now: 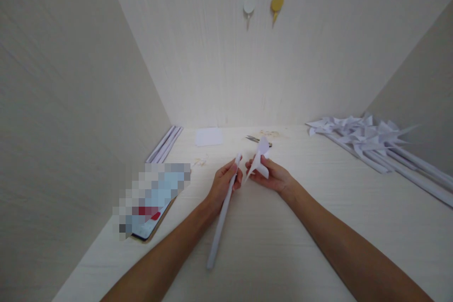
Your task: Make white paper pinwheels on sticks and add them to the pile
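At nine o'clock lies a tablet point(152, 207), propped flat for easy viewing, with spare rolled paper sticks point(165, 144) stacked at ten against the wall. At centre the left hand point(222, 184) is closed around a rolled paper stick point(222, 217), its top tipped toward the right hand point(272, 177), which pinches a folded paper pinwheel head point(258, 160) close beside the stick's tip. Scissors point(255, 139) lie at twelve, within reach. Finished pinwheels point(371, 141) are piled at two o'clock, clear of the hands.
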A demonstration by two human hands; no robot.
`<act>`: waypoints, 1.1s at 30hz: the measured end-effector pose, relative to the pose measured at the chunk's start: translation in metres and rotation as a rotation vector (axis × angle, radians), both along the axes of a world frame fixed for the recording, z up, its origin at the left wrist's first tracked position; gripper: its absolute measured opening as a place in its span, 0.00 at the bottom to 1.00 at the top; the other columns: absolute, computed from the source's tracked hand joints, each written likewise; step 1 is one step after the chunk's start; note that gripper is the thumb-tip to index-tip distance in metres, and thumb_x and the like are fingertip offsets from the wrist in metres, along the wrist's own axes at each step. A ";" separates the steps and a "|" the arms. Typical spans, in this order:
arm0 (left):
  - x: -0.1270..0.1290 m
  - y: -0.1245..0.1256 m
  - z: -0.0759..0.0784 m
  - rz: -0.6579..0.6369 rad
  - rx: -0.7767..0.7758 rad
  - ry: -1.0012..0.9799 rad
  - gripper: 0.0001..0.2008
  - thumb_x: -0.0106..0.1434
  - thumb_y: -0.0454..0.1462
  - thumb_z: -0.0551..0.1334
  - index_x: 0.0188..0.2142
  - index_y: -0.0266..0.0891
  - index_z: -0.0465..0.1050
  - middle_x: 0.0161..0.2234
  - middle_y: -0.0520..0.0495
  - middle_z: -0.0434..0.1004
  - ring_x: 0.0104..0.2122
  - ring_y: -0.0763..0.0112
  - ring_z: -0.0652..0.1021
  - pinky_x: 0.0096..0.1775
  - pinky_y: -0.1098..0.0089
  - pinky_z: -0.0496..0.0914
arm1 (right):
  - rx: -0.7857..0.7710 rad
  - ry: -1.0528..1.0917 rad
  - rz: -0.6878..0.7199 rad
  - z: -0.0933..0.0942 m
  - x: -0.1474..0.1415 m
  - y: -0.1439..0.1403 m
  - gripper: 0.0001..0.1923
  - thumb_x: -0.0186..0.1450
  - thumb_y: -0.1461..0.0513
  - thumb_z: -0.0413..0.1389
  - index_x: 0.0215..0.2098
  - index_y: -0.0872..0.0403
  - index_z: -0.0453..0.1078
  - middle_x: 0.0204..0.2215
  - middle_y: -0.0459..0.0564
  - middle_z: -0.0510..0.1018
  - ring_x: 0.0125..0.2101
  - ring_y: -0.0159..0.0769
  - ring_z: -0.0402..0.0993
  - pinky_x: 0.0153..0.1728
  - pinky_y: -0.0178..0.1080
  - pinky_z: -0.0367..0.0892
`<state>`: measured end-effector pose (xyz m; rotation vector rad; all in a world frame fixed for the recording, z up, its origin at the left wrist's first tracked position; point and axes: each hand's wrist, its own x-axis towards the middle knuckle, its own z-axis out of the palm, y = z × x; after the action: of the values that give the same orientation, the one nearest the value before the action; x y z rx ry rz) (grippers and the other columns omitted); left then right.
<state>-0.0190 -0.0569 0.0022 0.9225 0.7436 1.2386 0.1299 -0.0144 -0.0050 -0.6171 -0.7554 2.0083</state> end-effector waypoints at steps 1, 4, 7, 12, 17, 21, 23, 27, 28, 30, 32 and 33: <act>0.001 -0.001 0.002 -0.013 0.001 -0.008 0.21 0.49 0.45 0.62 0.40 0.33 0.66 0.14 0.59 0.61 0.10 0.86 0.56 0.15 0.77 0.45 | 0.008 -0.010 0.043 -0.001 0.000 -0.001 0.17 0.40 0.58 0.66 0.25 0.53 0.67 0.23 0.42 0.74 0.28 0.29 0.70 0.33 0.36 0.66; 0.004 -0.005 0.006 -0.074 0.003 -0.026 0.22 0.50 0.46 0.61 0.40 0.33 0.66 0.13 0.60 0.60 0.09 0.86 0.56 0.14 0.76 0.46 | 0.035 -0.015 0.093 -0.001 0.000 -0.002 0.18 0.37 0.58 0.67 0.24 0.54 0.67 0.22 0.41 0.74 0.28 0.28 0.69 0.32 0.35 0.66; 0.005 -0.007 0.008 -0.134 0.009 -0.009 0.21 0.50 0.47 0.60 0.36 0.32 0.67 0.12 0.59 0.58 0.08 0.85 0.55 0.13 0.76 0.45 | 0.035 -0.033 0.093 -0.003 -0.001 -0.001 0.19 0.37 0.57 0.67 0.24 0.54 0.67 0.23 0.41 0.74 0.27 0.28 0.69 0.32 0.35 0.66; 0.004 -0.006 0.004 -0.145 0.016 0.053 0.23 0.49 0.50 0.59 0.38 0.33 0.68 0.12 0.60 0.57 0.09 0.85 0.55 0.13 0.76 0.46 | 0.020 -0.043 0.065 -0.005 0.000 0.001 0.17 0.39 0.59 0.66 0.26 0.54 0.68 0.25 0.42 0.75 0.27 0.29 0.69 0.33 0.36 0.66; 0.003 -0.004 0.000 -0.152 0.039 0.100 0.27 0.50 0.51 0.58 0.42 0.33 0.67 0.12 0.60 0.57 0.09 0.84 0.55 0.12 0.76 0.46 | 0.003 -0.092 0.012 0.000 -0.003 0.000 0.17 0.37 0.60 0.67 0.24 0.54 0.68 0.21 0.41 0.74 0.22 0.26 0.67 0.30 0.34 0.65; 0.004 -0.004 0.000 -0.124 0.058 0.196 0.27 0.52 0.51 0.55 0.43 0.33 0.66 0.12 0.59 0.58 0.09 0.84 0.56 0.12 0.76 0.48 | 0.023 -0.105 -0.019 0.004 -0.008 -0.002 0.15 0.36 0.61 0.67 0.21 0.56 0.69 0.18 0.42 0.73 0.20 0.26 0.64 0.26 0.32 0.62; 0.004 -0.003 0.000 -0.112 0.055 0.214 0.26 0.52 0.51 0.55 0.43 0.33 0.67 0.12 0.59 0.58 0.09 0.84 0.55 0.12 0.76 0.48 | 0.049 -0.114 -0.037 0.006 -0.011 -0.002 0.15 0.36 0.61 0.67 0.20 0.56 0.69 0.17 0.42 0.72 0.19 0.26 0.64 0.25 0.32 0.61; 0.004 -0.002 -0.001 -0.123 0.045 0.173 0.22 0.51 0.51 0.56 0.36 0.34 0.67 0.11 0.60 0.57 0.08 0.83 0.56 0.12 0.75 0.47 | 0.140 -0.136 -0.077 0.010 -0.015 -0.003 0.16 0.37 0.59 0.67 0.23 0.55 0.69 0.18 0.41 0.72 0.20 0.25 0.64 0.25 0.31 0.61; 0.004 -0.002 -0.001 -0.119 0.044 0.166 0.21 0.51 0.51 0.56 0.32 0.35 0.67 0.11 0.59 0.57 0.08 0.83 0.56 0.12 0.75 0.47 | 0.155 -0.147 -0.070 0.010 -0.015 -0.003 0.17 0.38 0.58 0.66 0.24 0.55 0.70 0.18 0.41 0.72 0.21 0.25 0.64 0.26 0.31 0.61; 0.004 -0.002 -0.001 -0.106 0.042 0.164 0.18 0.51 0.50 0.56 0.25 0.36 0.64 0.11 0.59 0.57 0.08 0.84 0.56 0.12 0.75 0.46 | 0.172 -0.186 -0.042 0.009 -0.015 -0.003 0.17 0.39 0.57 0.66 0.25 0.56 0.70 0.18 0.42 0.71 0.22 0.27 0.65 0.28 0.33 0.62; 0.005 -0.003 0.001 -0.098 0.036 0.165 0.18 0.51 0.50 0.56 0.22 0.36 0.62 0.11 0.59 0.57 0.07 0.84 0.56 0.12 0.75 0.46 | 0.201 -0.234 -0.041 0.006 -0.014 -0.003 0.16 0.41 0.57 0.65 0.24 0.57 0.70 0.18 0.44 0.71 0.23 0.29 0.66 0.29 0.35 0.63; 0.005 -0.004 0.002 -0.100 0.031 0.162 0.17 0.51 0.49 0.56 0.22 0.36 0.62 0.11 0.59 0.57 0.07 0.84 0.56 0.12 0.75 0.46 | 0.226 -0.254 -0.059 0.004 -0.013 -0.002 0.15 0.42 0.57 0.65 0.24 0.57 0.70 0.18 0.45 0.71 0.23 0.30 0.66 0.29 0.36 0.64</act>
<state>-0.0144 -0.0606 0.0043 1.0827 0.7974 1.0993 0.1167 -0.0167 -0.0012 -0.7590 -1.0861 1.7784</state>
